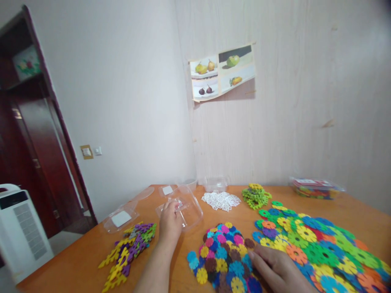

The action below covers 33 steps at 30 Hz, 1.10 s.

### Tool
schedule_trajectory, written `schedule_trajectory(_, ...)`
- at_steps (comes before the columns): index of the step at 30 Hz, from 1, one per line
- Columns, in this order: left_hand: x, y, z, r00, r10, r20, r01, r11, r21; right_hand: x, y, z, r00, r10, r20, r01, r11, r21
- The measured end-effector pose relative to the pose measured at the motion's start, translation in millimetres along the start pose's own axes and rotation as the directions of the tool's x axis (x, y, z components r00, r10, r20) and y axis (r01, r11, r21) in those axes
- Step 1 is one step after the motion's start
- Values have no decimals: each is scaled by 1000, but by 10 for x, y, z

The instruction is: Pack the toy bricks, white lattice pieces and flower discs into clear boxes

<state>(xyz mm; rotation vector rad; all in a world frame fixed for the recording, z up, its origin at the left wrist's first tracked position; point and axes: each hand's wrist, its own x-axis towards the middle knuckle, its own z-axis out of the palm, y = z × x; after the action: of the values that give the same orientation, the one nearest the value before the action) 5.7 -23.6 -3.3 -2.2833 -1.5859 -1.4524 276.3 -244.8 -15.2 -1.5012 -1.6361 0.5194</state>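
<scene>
My left hand [171, 221] is closed on the near-left edge of a clear plastic container [194, 209], which is tilted above the table. At the right edge of a heap of small notched discs [221, 264] in many colours, my right hand [273, 266] has its fingers pinched together. A small brown disc [249, 243] shows right at those fingertips, seemingly held between them. Larger notched discs [324, 248] in green, blue, yellow and orange lie spread to the right of that hand. Left of my left forearm is a pile of purple, yellow and green interlocking pieces [131, 252].
White plastic pieces [221, 200] and a green stack of pieces [255, 196] lie further back. A filled clear box [317, 189] stands at the back right. Clear lids with white labels [121, 219] lie at the left, and another clear container [215, 184] stands by the wall.
</scene>
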Motion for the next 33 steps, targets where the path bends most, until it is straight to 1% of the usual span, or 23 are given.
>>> schedule_trajectory(4, -11, 38, -22, 999, 8, 50, -10, 1000, 25, 0, 55, 18, 1000, -1, 30, 0, 1000, 21)
schedule_trajectory(9, -18, 13, 0, 995, 7, 100, -10, 999, 34, 9, 152, 62, 996, 45, 75, -42, 998, -45)
schedule_trajectory(13, -22, -55, 77, 996, -10, 93, 8, 1000, 17, 13, 153, 69, 996, 68, 65, -61, 993, -96)
schedule_trajectory(16, -27, -96, 134, 996, -29, 83, 31, 999, -21, 9, 128, 55, 995, 60, 76, -54, 996, -74)
schedule_trajectory(20, -41, -78, 146, 992, -104, 72, 112, 987, -114, 9, 139, 46, 993, 57, 99, -51, 997, -60)
schedule_trajectory(24, -38, 12, 84, 979, -184, 88, 198, 961, -193, 21, 186, 67, 995, 37, 87, -34, 999, -37)
schedule_trajectory(26, -25, 42, 44, 971, -225, 77, 236, 948, -213, 27, 200, 77, 996, 24, 84, -22, 999, -24)
schedule_trajectory(28, -13, 49, 4, 964, -258, 65, 266, 945, -192, 28, 205, 80, 997, 24, 74, -22, 1000, -18)
schedule_trajectory(29, -10, 48, -15, 958, -275, 79, 284, 945, -162, 27, 206, 80, 998, 27, 64, -26, 1000, -15)
schedule_trajectory(31, -15, 53, -49, 937, -317, 145, 331, 940, -86, 22, 209, 77, 999, 32, 40, -32, 999, -6)
schedule_trajectory(33, -37, 82, -71, 905, -364, 221, 377, 926, -19, 17, 214, 76, 999, 30, 21, -30, 999, 9)
